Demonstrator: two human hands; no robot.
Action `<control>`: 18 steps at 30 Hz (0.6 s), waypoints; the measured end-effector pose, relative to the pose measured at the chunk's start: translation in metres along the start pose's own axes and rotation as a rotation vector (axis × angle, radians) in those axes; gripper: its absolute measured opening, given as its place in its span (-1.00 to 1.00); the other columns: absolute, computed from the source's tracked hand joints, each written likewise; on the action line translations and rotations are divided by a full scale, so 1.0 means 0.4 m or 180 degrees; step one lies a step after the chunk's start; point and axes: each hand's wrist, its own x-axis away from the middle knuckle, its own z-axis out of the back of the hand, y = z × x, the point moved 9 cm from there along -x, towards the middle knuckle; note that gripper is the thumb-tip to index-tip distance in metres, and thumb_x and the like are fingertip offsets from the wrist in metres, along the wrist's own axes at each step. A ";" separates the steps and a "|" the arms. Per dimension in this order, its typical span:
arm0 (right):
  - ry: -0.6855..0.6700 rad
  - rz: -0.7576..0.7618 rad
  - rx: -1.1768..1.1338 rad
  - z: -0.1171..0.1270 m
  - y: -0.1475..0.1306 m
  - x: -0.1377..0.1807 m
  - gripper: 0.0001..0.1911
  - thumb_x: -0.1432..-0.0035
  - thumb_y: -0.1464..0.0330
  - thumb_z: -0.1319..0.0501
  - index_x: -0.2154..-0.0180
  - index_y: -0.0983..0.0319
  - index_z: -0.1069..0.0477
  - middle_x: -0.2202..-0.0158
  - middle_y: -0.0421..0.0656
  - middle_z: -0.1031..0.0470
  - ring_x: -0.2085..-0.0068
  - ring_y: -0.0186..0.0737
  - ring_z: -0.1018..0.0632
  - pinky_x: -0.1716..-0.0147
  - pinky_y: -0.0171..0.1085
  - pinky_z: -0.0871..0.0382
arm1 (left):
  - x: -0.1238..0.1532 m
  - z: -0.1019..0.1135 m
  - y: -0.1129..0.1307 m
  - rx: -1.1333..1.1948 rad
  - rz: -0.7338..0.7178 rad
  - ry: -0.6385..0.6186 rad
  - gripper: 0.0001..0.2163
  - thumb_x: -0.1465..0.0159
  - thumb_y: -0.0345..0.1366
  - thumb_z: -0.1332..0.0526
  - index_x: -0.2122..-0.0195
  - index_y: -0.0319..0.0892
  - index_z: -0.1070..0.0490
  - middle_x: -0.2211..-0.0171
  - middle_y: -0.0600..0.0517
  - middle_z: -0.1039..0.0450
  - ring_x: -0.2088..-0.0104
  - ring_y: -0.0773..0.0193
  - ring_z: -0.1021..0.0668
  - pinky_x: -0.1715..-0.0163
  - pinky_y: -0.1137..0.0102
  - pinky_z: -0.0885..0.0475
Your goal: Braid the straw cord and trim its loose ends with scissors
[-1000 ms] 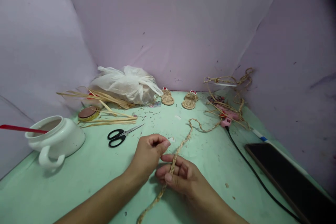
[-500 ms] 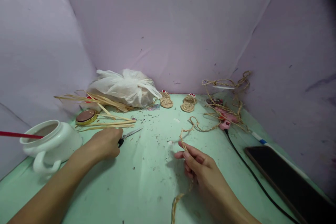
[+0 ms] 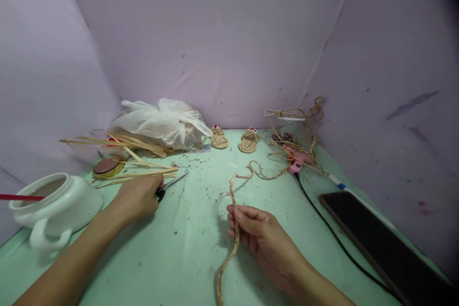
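My left hand lies at the left of the table, its fingers closed over the dark handles of a small pair of scissors. The scissors' blades point away to the right, low over the tabletop. Between thumb and fingers, my right hand pinches a braided straw cord. From that pinch the cord curls away across the table to the right, and its other part hangs down past the lower edge of the view. Some fingertips of the left hand are hidden.
Flat straw strips, a round tin and a white pot stand left. A white plastic bag and two small woven sandals sit by the back wall. At right are a pink glue gun, black cable and phone.
My right hand has shifted slightly along the cord and nearer to me, and the cord now runs straighter through it. The left hand stays at the scissors. The view has turned slightly right.
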 end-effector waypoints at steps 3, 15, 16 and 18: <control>0.0089 0.0037 0.0099 0.012 0.006 -0.006 -0.79 0.17 0.41 -0.32 0.40 0.39 -0.48 0.58 -0.19 -0.37 0.55 -0.41 -0.38 0.49 -0.37 -0.37 | 0.004 0.012 0.019 0.0483 -0.0059 0.0008 -0.87 0.08 -0.36 -0.06 0.45 -0.12 -0.21 0.53 0.03 -0.32 0.47 0.15 -0.37 0.54 0.40 -0.08; 0.0447 0.0253 -0.0160 0.042 0.000 -0.021 -0.84 0.19 0.46 -0.32 0.45 0.34 -0.42 0.60 -0.21 -0.40 0.58 -0.41 -0.39 0.59 -0.41 -0.36 | 0.071 -0.013 0.146 0.5439 -0.0317 -0.1204 -0.62 0.06 -0.21 -0.31 0.20 -0.14 -0.33 0.45 0.00 -0.45 0.51 0.33 -0.41 0.49 0.47 -0.25; 0.0461 0.0257 -0.0161 0.043 -0.001 -0.021 -0.84 0.20 0.46 -0.32 0.45 0.34 -0.42 0.59 -0.21 -0.40 0.58 -0.41 -0.39 0.60 -0.41 -0.36 | 0.079 -0.032 0.165 0.5557 -0.0243 -0.1373 -0.59 0.02 -0.14 -0.27 0.16 -0.17 -0.34 0.50 0.00 -0.43 0.52 0.33 -0.40 0.51 0.47 -0.24; 0.0538 0.0272 -0.0176 0.046 -0.005 -0.020 -0.83 0.21 0.46 -0.32 0.45 0.34 -0.42 0.59 -0.20 -0.41 0.58 -0.41 -0.40 0.60 -0.40 -0.36 | 0.097 -0.061 0.209 0.5427 -0.0224 -0.1657 -0.57 -0.04 -0.03 -0.18 0.18 -0.26 -0.37 0.60 0.02 -0.36 0.57 0.34 -0.36 0.57 0.47 -0.19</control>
